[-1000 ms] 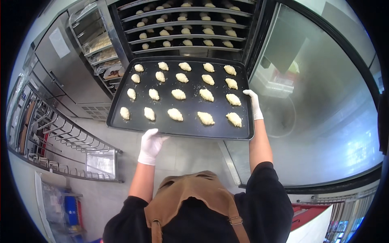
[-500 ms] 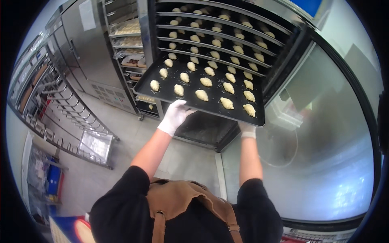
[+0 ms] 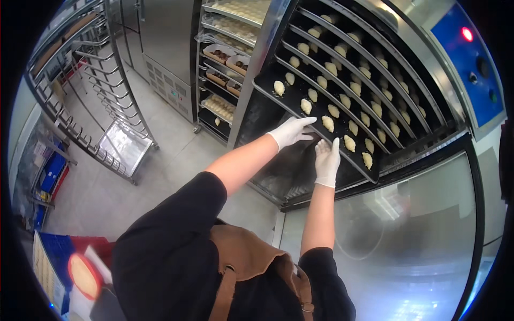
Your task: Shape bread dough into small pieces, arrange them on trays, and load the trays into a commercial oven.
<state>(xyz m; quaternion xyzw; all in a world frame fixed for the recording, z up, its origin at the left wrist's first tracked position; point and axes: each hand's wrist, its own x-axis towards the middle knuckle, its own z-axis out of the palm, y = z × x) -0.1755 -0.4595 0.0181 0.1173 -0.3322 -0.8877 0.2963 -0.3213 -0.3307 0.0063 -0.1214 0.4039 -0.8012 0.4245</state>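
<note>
A black baking tray with pale, raw-looking croissant-shaped dough pieces in rows sits mostly inside a tall cabinet of stacked trays. Its front edge still sticks out past the trays above. My white-gloved left hand holds that edge near its middle, thumb on top and fingers below. Just to the right, my white-gloved right hand is at the same edge, its thumb up against the rim and its fingers at the underside. Several similar loaded trays fill the slots above.
The cabinet's glass door hangs open on the right. A blue control panel with a red light is at upper right. On the left are a rack of filled trays and a wheeled metal rack.
The tray has slid away from me, deeper into the cabinet. My hands have come closer together on its front edge, and the view has swung to the right.
</note>
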